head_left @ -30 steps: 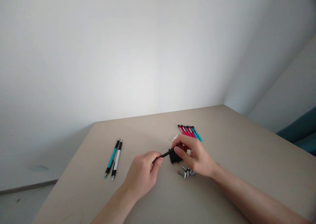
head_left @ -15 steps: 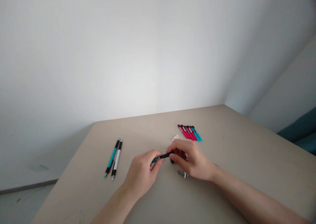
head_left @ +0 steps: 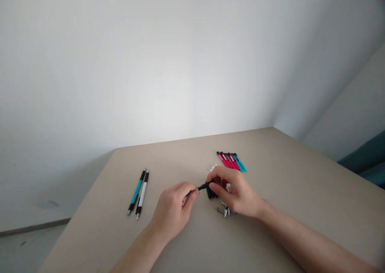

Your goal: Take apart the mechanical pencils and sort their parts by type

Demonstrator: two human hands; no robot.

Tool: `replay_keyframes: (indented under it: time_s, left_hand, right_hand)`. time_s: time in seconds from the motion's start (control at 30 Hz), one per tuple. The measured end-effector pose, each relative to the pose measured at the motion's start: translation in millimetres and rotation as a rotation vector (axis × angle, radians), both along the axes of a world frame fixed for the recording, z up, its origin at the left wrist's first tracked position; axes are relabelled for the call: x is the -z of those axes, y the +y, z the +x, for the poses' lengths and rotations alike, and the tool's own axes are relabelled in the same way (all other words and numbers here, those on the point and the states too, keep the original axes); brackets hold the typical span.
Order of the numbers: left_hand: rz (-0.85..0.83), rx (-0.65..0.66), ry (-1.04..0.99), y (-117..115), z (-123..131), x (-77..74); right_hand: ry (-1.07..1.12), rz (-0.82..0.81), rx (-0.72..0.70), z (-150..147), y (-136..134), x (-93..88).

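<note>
My left hand [head_left: 174, 202] is closed in a pinch on one end of a slim dark pen [head_left: 202, 187], where a bit of blue shows by the fingers. On the pen's black end, the thumb and fingertips of my right hand [head_left: 236, 190] are closed. The pen is held slightly slanted above the table, its two ends partly hidden by my fingers. Under my right hand lie several black pen parts [head_left: 209, 193]. Small silver and white pieces [head_left: 225, 211] are just in front of that hand, and small white pieces [head_left: 213, 168] show behind it.
A blue-and-black pen [head_left: 136, 192] and a white-and-black pen [head_left: 143, 194] lie side by side at the left of the beige table [head_left: 186, 249]. Several pink barrels [head_left: 226, 160] and blue barrels [head_left: 240, 163] form a row at the back right. A white wall [head_left: 168, 72] borders the far edge.
My right hand has shifted slightly up and right along the pen, and a thinner stretch now shows between the hands. More black parts and silver pieces are uncovered. My left hand stays nearly still.
</note>
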State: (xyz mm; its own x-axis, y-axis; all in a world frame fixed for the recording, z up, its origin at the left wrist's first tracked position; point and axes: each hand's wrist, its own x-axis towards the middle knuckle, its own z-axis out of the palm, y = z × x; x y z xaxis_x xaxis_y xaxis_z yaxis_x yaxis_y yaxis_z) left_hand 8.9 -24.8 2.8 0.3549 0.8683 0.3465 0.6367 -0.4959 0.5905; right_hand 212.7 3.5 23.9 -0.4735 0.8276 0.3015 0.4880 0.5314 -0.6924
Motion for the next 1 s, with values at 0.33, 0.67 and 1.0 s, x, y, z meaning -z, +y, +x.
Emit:
replay_keyframes:
  time_s: [0.33,0.67,1.0]
  left_hand:
    - [0.012,0.006,0.021,2.4,-1.2,0.5]
    - [-0.015,0.007,0.014,1.1,-1.1,1.5]
    - [-0.019,-0.002,0.020,2.1,0.2,1.7]
  right_hand:
    - [0.020,-0.006,-0.046,0.4,-0.1,1.3]
    - [0.019,-0.030,-0.036,-1.4,-0.8,2.5]
    - [0.031,0.078,-0.062,2.5,4.1,0.8]
